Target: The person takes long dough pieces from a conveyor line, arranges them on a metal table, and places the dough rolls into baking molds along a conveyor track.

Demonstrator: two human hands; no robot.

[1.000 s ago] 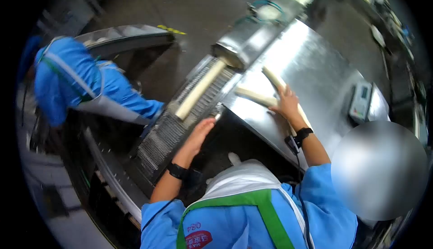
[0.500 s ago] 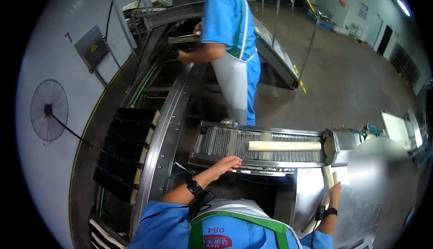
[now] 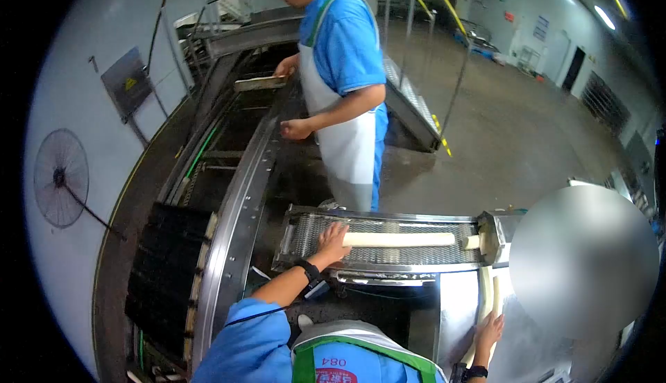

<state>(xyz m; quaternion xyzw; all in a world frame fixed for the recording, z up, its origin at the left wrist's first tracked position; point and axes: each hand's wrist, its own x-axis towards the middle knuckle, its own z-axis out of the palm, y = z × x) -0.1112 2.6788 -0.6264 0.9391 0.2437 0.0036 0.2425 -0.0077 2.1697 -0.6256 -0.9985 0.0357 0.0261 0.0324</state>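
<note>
A long pale dough roll [image 3: 399, 239] lies along the mesh conveyor belt [image 3: 374, 256]. My left hand [image 3: 333, 244] is at the roll's left end, fingers stretched out and touching it. A second, short length of dough [image 3: 472, 242] shows at the metal outlet [image 3: 492, 237], with a gap before the first roll. On the steel table to the right, my right hand [image 3: 489, 329] is closed around a thin dough strip [image 3: 496, 289]. Another pale strip [image 3: 485, 286] runs beside it, partly hidden by that hand.
A co-worker [image 3: 347, 98] in a white apron stands beyond the belt, one hand at a long narrow piece on the left line. Dark trays [image 3: 166, 265] sit on that line behind a steel rail [image 3: 239, 223]. A fan [image 3: 61, 175] is at the left wall. A blurred patch covers the right.
My left hand has moved up from the belt's near edge to the roll's end. The roll has shifted left, and another length shows behind it. My right hand is lower along the strips.
</note>
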